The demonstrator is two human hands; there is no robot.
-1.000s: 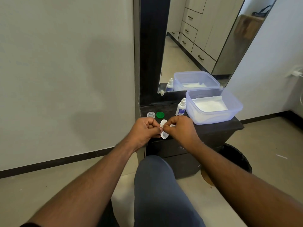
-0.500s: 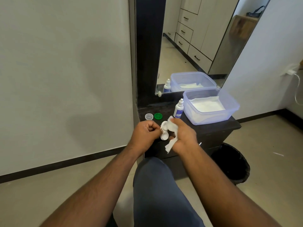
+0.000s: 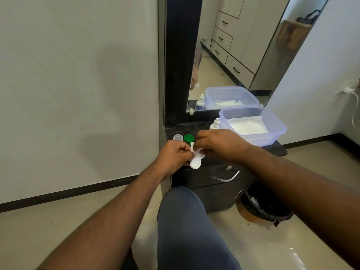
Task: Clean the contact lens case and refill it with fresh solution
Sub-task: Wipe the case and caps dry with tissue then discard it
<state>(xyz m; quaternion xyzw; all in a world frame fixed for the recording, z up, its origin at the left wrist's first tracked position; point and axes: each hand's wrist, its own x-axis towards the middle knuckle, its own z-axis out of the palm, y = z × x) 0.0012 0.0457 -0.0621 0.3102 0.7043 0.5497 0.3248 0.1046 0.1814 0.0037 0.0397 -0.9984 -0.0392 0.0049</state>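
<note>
Pinching the white lens case (image 3: 196, 160) from both sides, the left hand (image 3: 174, 155) curls its fingers round the case's far-left edge while the right hand (image 3: 220, 144) grips the upper well with a scrap of white tissue (image 3: 192, 146) tucked between fingers and plastic; both hands are closed on what they hold, not relaxed. The case hangs in the air just in front of the dark cabinet (image 3: 218, 178), near its front edge, with its long axis running from the upper well under the right hand down toward the person, the lower well open and facing the camera. Both lids are off: the clear cap (image 3: 178, 137) and the green cap (image 3: 189, 138) sit side by side on the cabinet top, just behind the case. From this I judge the wiping stage is under way, with the upper well being dried and the lower one looking bare and white. Still left, as far as can be seen, are filling both wells and screwing the caps back on; the solution bottle (image 3: 215, 124) stands upright on the cabinet top behind the right hand, beside the plastic tub (image 3: 272, 133) of tissues, apparently untouched. Whether the wells are fully dry cannot be told.
</note>
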